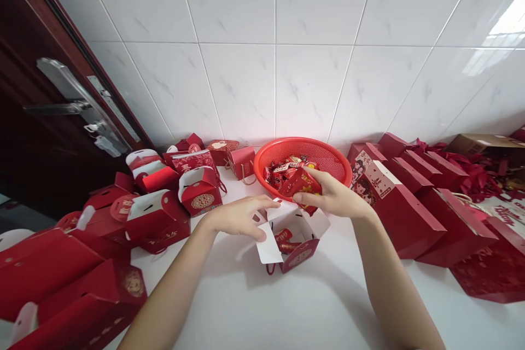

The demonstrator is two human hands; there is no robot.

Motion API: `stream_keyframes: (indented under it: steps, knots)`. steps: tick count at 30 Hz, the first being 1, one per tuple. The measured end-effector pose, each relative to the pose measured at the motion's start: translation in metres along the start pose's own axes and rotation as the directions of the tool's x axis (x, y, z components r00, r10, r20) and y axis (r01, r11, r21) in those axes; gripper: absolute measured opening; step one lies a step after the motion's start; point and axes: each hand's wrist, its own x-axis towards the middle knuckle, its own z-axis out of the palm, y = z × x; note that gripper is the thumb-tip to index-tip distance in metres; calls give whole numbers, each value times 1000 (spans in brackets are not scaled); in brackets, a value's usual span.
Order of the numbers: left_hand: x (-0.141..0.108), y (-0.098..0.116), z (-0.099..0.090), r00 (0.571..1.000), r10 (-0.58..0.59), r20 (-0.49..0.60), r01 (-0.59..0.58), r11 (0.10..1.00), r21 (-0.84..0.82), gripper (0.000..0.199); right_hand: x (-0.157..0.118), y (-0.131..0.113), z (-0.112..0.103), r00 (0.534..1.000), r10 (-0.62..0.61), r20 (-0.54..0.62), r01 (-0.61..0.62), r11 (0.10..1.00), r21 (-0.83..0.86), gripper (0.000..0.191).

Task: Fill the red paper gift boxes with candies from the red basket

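Observation:
A red gift box point(301, 254) with a white inside stands on the white table, its flaps spread apart. Inside lie red wrapped sweets point(285, 240). At the box's left side is my left hand point(238, 216), its fingers apart and touching the white flaps. My right hand point(334, 194) grips a shiny red packet point(303, 188) with yellow print, above the box's back edge. Behind the box is a red plastic basket point(328, 161) with a perforated wall, and red wrapped sweets point(281, 175) are piled in it.
Several red gift boxes point(200, 191) crowd the table's left side. Rows of taller red boxes point(400, 213) stand on the right, by red ribbons point(479, 175) and a cardboard box point(478, 145). A tiled wall point(233, 87) rises behind; a dark door point(36, 136) is at left.

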Motion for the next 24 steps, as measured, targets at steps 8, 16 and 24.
stream_keyframes:
  steps: [8,16,24]
  knots:
    - [-4,9,2,1000,20,-16,-18,989,150,82,-9,6,-10,993,60,-100,-52,995,84,27]
    - [-15,32,9,998,53,-30,-47,985,165,65,-9,-10,-11,985,-53,167,39,996,84,13]
    - [-10,17,6,991,87,-98,-80,994,71,84,-7,-14,14,974,183,133,-120,917,-380,21]
